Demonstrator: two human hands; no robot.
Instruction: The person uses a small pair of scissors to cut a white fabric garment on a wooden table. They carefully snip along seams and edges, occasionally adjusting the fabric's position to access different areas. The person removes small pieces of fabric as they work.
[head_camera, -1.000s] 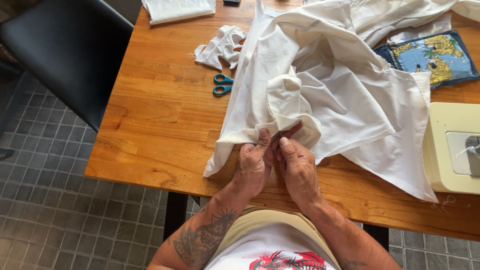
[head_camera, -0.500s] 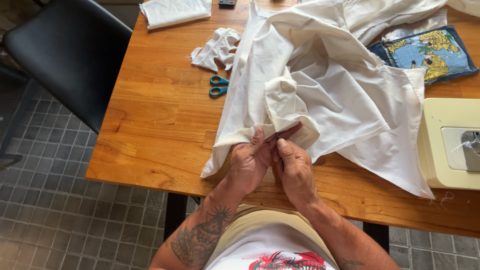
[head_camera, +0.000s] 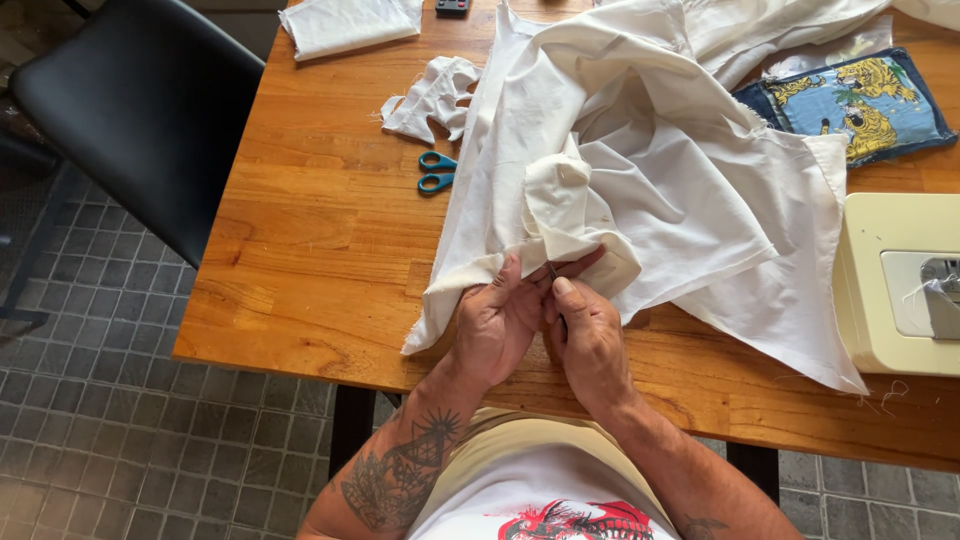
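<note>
A view from above of a person seated at a wooden bench (head_camera: 300, 250), both hands working at the near edge of a large piece of cream-white fabric (head_camera: 650, 170). The fabric lies crumpled across the centre and upper right of the frame, with a folded lump of it hanging down to the hands.

The left hand (head_camera: 495, 325), at lower centre, has its fingers curled and its grip closed on the lower hem of the fabric, thumb pointing up against the cloth. The right hand (head_camera: 590, 335), touching the left, is closed too, pinching a small dark slender tool (head_camera: 555, 275) whose tip meets the fabric edge between the two thumbs. The tool is too small to name with certainty. The left forearm carries dark tattoos.

Left of the fabric, on bare wood, lies a pair of scissors with teal handles (head_camera: 436, 172), blades hidden beneath the cloth. Above them sits a small heap of white fabric scraps (head_camera: 432, 95). A folded white cloth (head_camera: 350, 22) lies at the top edge. In the upper right, a blue printed patch with yellow tigers (head_camera: 850, 100) peeks from under the fabric. At the right edge stands a cream-coloured sewing machine (head_camera: 895, 285). A black chair (head_camera: 140, 100) stands at upper left, on a grey tiled floor (head_camera: 100, 430).
</note>
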